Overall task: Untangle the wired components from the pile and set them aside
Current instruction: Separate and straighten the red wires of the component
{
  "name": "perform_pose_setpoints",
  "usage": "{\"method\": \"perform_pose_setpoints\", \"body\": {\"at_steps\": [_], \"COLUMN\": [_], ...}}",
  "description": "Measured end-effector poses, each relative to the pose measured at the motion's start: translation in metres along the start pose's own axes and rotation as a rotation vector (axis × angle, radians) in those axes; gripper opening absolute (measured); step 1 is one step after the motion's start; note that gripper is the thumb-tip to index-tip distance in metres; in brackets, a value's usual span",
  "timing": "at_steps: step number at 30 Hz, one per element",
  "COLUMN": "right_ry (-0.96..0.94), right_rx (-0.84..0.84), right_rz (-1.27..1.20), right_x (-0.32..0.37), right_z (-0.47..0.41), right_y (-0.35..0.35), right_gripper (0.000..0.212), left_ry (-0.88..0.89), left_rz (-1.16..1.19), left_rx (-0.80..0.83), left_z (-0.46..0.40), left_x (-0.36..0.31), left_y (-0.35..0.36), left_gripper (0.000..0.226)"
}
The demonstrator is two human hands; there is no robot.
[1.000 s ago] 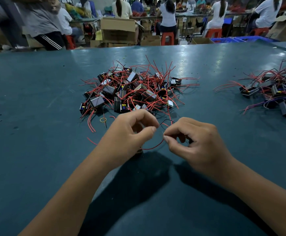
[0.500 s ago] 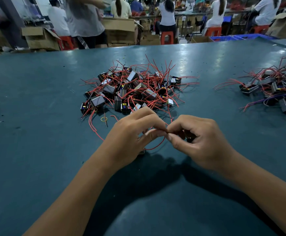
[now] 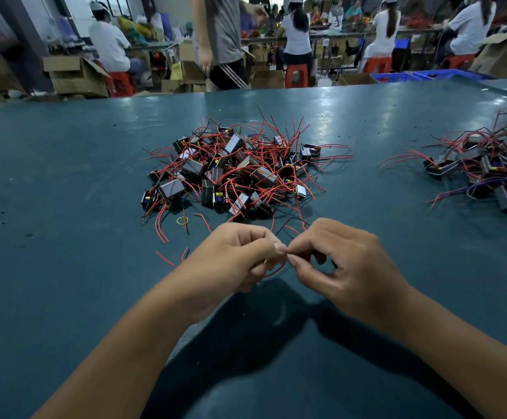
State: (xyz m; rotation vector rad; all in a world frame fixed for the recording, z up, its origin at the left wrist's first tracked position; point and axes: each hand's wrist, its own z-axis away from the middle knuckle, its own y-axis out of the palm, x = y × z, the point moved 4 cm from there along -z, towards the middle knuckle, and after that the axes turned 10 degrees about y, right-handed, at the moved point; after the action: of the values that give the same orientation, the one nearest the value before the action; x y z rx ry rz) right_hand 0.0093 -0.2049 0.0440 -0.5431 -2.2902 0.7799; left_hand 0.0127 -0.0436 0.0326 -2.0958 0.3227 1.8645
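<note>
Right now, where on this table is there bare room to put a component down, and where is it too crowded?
Bare table lies left of the central pile, and a free strip runs between that pile and the right pile. It is crowded just ahead of the left hand and right hand, where loose red wires trail out.

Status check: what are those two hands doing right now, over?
Left hand and right hand both pinching one red wire, fingertips meeting. Main pile just beyond on table. Nothing blocking.
</note>
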Motion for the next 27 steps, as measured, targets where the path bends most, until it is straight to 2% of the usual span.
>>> {"method": "perform_pose_setpoints", "body": {"at_steps": [2,3,6,8,11,17,27], "right_ry": [0.002,0.021,0.108,0.136,0.145,0.162,0.156], "right_rx": [0.002,0.0,-0.012,-0.018,-0.013,0.015,0.034], "right_rz": [-0.003,-0.022,-0.129,-0.172,-0.21,-0.252,-0.27], "right_x": [0.0,-0.001,-0.006,-0.008,-0.009,-0.011,-0.008], "right_z": [0.0,0.0,-0.001,-0.002,-0.002,-0.002,-0.001], "right_y": [0.001,0.0,-0.002,-0.002,-0.002,-0.001,0.0], "right_gripper": [0.005,0.005,0.007,0.009,0.008,0.008,0.005], "left_ry": [-0.068,-0.046,0.251,0.46,0.621,0.734,0.741], "left_rz": [0.095,0.071,-0.32,-0.572,-0.727,-0.798,-0.816], "left_rx": [-0.014,-0.035,-0.099,-0.072,-0.031,-0.045,-0.03], "left_z": [0.0,-0.001,-0.003,-0.001,0.001,0.0,-0.001], "left_x": [0.003,0.003,-0.009,-0.017,-0.022,-0.024,-0.024], "left_y": [0.003,0.002,-0.007,-0.009,-0.009,-0.011,-0.01], "left_gripper": [0.03,0.028,0.016,0.015,0.012,0.014,0.002]}}
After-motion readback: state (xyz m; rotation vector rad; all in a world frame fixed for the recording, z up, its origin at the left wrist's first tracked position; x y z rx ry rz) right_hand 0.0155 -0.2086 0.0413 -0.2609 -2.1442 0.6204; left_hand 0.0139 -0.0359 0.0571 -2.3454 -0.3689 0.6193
